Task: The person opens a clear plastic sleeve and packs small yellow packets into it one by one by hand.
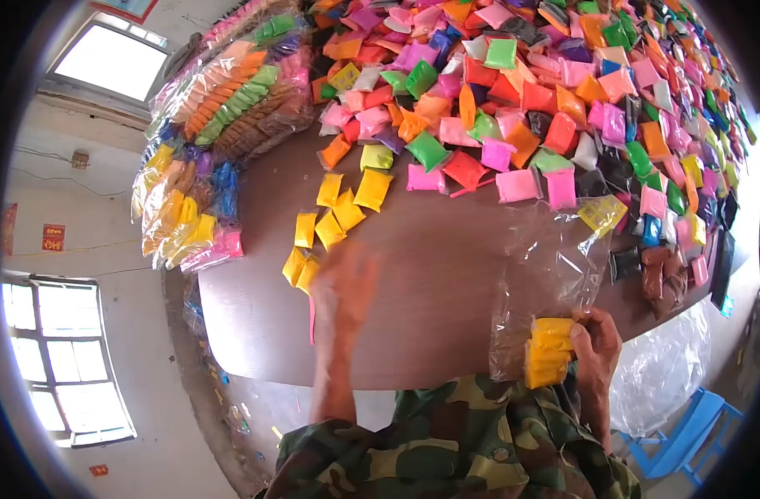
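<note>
My left hand [346, 279] is blurred by motion beside several loose yellow packets [346, 209] on the brown table [421, 308]; whether its fingers hold anything cannot be made out. A thin pink strip [311, 323] lies next to its wrist. At the table's near edge, my right hand [596, 337] is closed on a clear plastic bag [534, 287]. Inside the lower end of that bag is a stack of yellow packets [550, 353], and its upper part spreads across the table, near a yellow packet [600, 214].
A large heap of colourful packets [521, 100] covers the far and right parts of the table. Filled clear bags [238, 100] stand at the left edge. A blue stool [683, 437] and a large clear plastic bag [663, 370] are at the lower right.
</note>
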The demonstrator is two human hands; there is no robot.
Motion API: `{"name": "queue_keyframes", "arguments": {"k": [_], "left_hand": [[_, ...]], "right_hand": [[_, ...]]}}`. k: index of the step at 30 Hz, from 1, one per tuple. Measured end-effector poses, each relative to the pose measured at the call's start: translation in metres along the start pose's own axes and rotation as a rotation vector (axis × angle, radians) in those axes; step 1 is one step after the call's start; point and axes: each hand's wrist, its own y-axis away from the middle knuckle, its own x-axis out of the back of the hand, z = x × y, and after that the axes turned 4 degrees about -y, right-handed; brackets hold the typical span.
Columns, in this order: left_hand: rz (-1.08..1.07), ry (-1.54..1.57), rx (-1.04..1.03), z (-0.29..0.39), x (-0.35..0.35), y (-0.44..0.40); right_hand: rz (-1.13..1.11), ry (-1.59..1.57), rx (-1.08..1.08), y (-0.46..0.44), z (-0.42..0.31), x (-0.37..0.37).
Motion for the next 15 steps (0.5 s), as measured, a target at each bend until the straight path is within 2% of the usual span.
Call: {"name": "queue_keyframes", "arguments": {"k": [2,5,8,14,15], "left_hand": [[0.096,-0.311,-0.006,-0.067,0.020,-0.007],[0.058,-0.289,0.196,-0.106,0.038,-0.003],[-0.099,-0.174,0.284,-0.097,0.046,-0.005],[-0.113,-0.163,0.316,-0.081,0.026,-0.008],[-0.098,-0.054,0.261,-0.081,0.028,-0.007]], "right_hand": [[-0.001,0.010,0.000,0.000,0.000,-0.001],[-0.001,0.008,0.015,0.000,-0.001,-0.003],[0.000,0.006,0.020,0.001,0.001,-0.001],[-0.021,-0.001,0.046,-0.001,0.009,0.004],[-0.008,0.005,0.028,-0.001,0.010,0.002]]}}
